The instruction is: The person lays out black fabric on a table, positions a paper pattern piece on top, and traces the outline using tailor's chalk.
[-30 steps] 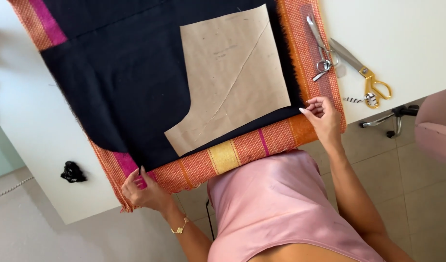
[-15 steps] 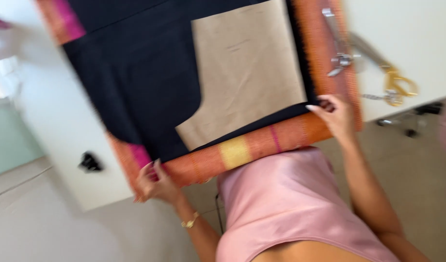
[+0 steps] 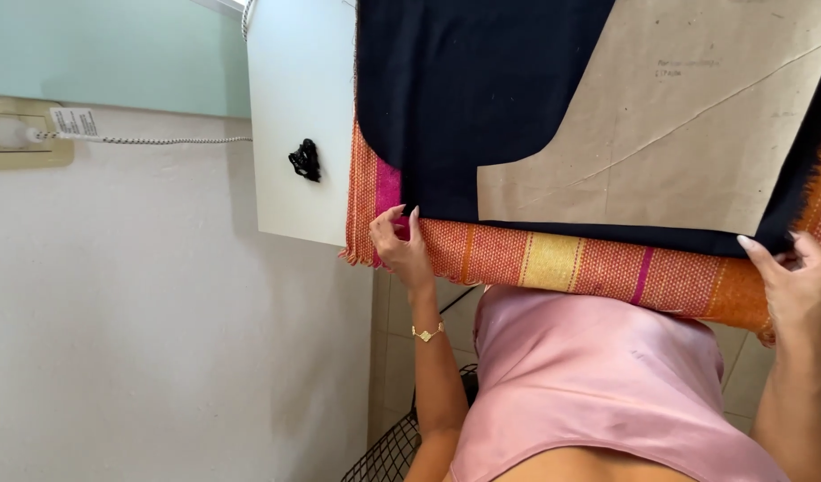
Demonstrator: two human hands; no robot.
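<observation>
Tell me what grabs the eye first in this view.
A dark navy cloth fills the upper middle, with a tan paper pattern lying flat on it at the right. Under both runs an orange woven cloth with a yellow stripe. The left hand and right hand touch the navy cloth's near corners.

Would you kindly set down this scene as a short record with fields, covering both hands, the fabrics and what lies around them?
left hand: fingertips on the near left corner of the navy fabric
right hand: gripping the navy fabric's near right corner
paper pattern: lies flat on the navy fabric
striped cloth: orange, under the navy fabric, hangs over the table's near edge
table: white, bears a small black object
wall: socket with corded plug
</observation>
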